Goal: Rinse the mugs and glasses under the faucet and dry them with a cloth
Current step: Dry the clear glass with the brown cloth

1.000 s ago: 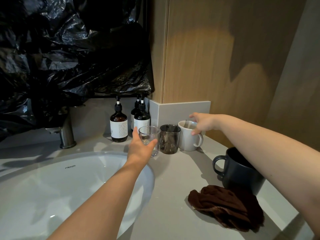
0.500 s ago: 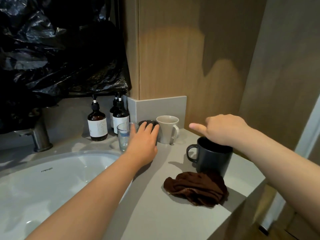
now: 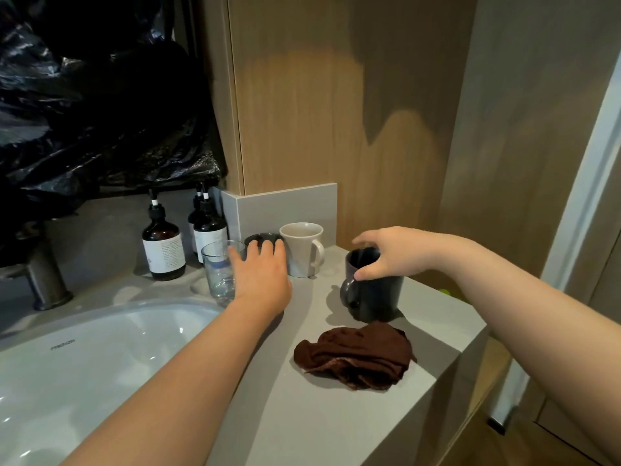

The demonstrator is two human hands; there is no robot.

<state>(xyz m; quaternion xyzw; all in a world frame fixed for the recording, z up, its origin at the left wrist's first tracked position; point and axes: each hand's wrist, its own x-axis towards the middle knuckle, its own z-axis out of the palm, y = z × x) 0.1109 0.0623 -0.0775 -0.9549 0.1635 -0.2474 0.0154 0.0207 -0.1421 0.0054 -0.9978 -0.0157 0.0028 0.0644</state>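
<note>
Grey stone counter (image 3: 319, 415) carries everything, with a white sink (image 3: 84, 348) set into it on the left and a metal faucet (image 3: 43, 280) behind the basin. The left hand (image 3: 260, 274) reaches forward with fingers nearly straight and spread. Its fingertips lie on the rim of a smoky glass (image 3: 263, 237), and its thumb is just beside a clear glass (image 3: 220, 270); it grips neither. The right hand (image 3: 393, 252) comes down over a dark mug (image 3: 373, 297), thumb curled against the near rim above the handle and fingers bent over the far rim. This looks like a grasp, though the palm hides part of the contact. A white mug (image 3: 302, 250) stands upright between the smoky glass and the dark mug. A crumpled brown cloth (image 3: 356, 358) lies just in front of the dark mug. Brown pump bottles (image 3: 163, 247) stand behind the glasses. Black plastic sheeting (image 3: 100, 95) hangs above the faucet, beside wood panelling (image 3: 336, 112).
</note>
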